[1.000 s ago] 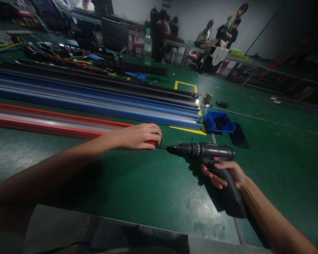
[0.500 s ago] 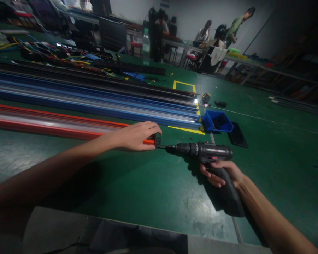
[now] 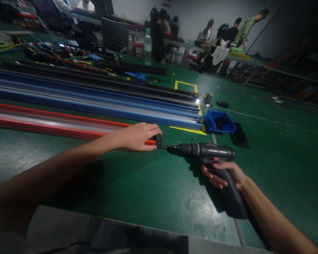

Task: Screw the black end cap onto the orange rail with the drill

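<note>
Head view is showing me the red rail (image 3: 50, 124) lying on the table (image 3: 153, 187), my left hand (image 3: 135, 137) gripping its right end with bent fingers beside the black end cap (image 3: 159, 141). Rightward, the drill (image 3: 217, 153) is pointing its bit (image 3: 164, 147) at that cap, my right hand (image 3: 234, 171) gripping the handle (image 3: 231, 195).

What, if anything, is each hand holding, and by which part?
The right hand grips the black power drill by its handle. The left hand holds the red profile from above, near the end with the black cap.
</note>
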{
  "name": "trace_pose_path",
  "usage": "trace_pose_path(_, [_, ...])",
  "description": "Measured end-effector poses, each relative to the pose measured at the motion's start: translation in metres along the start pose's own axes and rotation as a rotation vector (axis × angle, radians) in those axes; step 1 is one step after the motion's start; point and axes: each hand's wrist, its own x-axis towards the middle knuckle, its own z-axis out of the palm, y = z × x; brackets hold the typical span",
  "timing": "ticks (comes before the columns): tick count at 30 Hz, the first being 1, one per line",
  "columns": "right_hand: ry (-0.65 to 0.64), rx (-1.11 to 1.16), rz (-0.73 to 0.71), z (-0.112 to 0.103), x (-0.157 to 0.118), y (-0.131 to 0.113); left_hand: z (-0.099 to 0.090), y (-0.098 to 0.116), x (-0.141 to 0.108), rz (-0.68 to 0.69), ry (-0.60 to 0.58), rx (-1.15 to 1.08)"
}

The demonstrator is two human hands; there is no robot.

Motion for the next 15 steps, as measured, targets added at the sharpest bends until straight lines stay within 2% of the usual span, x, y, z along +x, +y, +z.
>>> trace_pose_path(7, [-0.009, 0.002, -0.005, -0.0028, 0.0003, 0.0018, 0.0003, -0.0006, -0.0018, -0.043, 0.040, 0.015])
trace_pose_path(15, [-0.003, -0.001, -0.001, -0.0017, 0.0005, 0.0014, -0.0006, 0.0006, -0.0006, -0.059, -0.010, 0.009])
